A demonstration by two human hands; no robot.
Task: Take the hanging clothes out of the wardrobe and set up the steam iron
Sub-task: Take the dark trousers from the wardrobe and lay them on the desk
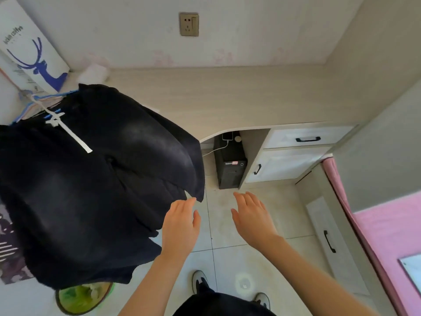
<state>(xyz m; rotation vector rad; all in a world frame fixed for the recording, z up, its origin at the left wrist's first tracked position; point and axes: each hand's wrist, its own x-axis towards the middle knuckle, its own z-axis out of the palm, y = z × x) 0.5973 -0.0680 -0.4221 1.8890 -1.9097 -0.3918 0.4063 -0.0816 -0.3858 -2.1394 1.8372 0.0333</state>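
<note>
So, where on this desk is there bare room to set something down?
The right half of the desk is bare: the wide patch below the wall socket, between the dark clothes on the left and the side wall on the right. The left end is crowded: clothes on hangers, a paper bag and a white packet behind them.

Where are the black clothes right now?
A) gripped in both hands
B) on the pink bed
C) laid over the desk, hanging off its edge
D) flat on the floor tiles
C: the black clothes, on their hangers, lie across the desk and droop past its front edge.
</note>
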